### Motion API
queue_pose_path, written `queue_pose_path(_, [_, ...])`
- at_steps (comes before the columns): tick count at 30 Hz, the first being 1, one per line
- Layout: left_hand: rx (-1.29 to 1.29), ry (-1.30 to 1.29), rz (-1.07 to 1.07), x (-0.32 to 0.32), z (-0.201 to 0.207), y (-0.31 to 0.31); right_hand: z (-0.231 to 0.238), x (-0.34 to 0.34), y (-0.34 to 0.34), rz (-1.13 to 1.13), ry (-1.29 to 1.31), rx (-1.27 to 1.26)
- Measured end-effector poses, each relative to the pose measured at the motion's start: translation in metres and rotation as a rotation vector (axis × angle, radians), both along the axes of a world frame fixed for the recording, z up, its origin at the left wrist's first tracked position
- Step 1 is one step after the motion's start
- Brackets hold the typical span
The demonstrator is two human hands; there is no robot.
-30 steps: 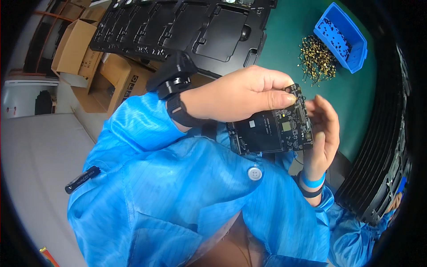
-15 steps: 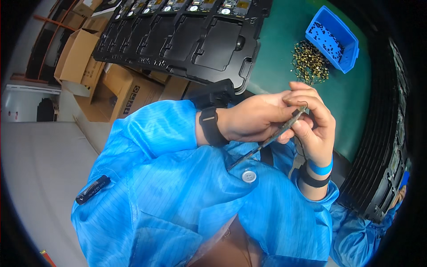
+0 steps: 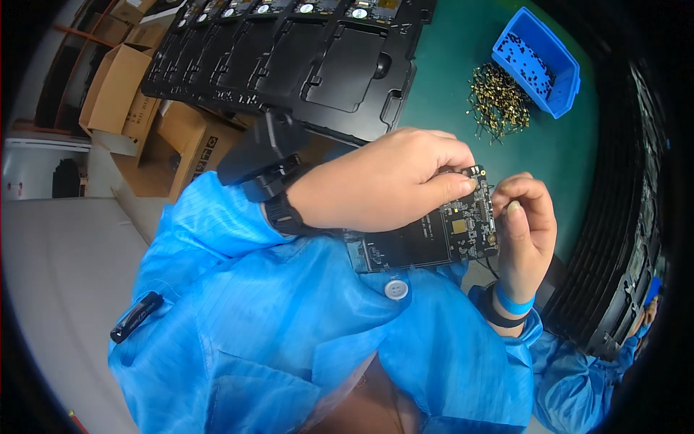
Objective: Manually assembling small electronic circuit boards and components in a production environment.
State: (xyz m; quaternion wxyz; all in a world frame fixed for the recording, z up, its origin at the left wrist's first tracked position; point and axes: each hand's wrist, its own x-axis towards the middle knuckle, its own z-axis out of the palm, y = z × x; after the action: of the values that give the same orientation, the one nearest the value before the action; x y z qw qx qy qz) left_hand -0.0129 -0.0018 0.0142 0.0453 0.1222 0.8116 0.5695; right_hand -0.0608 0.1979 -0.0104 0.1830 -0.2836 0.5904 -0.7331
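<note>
My left hand point(image 3: 387, 181) grips a black circuit board point(image 3: 416, 242) by its top edge near the right end, thumb on the face. The board faces up toward me, in front of my chest, with gold pads and chips at its right end. Just beside the board's right edge is my right hand point(image 3: 531, 224), its thumb and index finger pinched together; anything between them is too small to make out. Beyond my hands, a heap of thin black cables with gold-coloured ends point(image 3: 499, 101) lies on the green table point(image 3: 441, 98).
A blue bin point(image 3: 571, 76) holding small black pieces stands behind the heap. To the left lies a black moulded tray point(image 3: 289, 108) with boards in its far row. Stacked black trays point(image 3: 603, 275) rise at right, near another person's blue sleeve point(image 3: 575, 380). Cardboard boxes point(image 3: 119, 98) stand far left.
The board has turned from edge-on to showing its face. My left hand has shifted over its top edge, and my right hand has come off the board to its right side.
</note>
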Motion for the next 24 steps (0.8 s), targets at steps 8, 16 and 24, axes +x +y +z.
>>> queue_pose_path(8, [-0.165, 0.119, -0.142, -0.008, 0.001, -0.002, 0.004, 0.002, -0.002, 0.05, -0.238, 0.03])
queue_pose_path(16, [-0.281, 0.124, -0.148, -0.008, -0.003, -0.002, -0.005, 0.001, -0.001, 0.092, -0.214, 0.036])
queue_pose_path(24, [-0.216, -0.026, -0.233, -0.009, -0.015, -0.004, -0.014, 0.006, -0.003, 0.103, -0.206, 0.067])
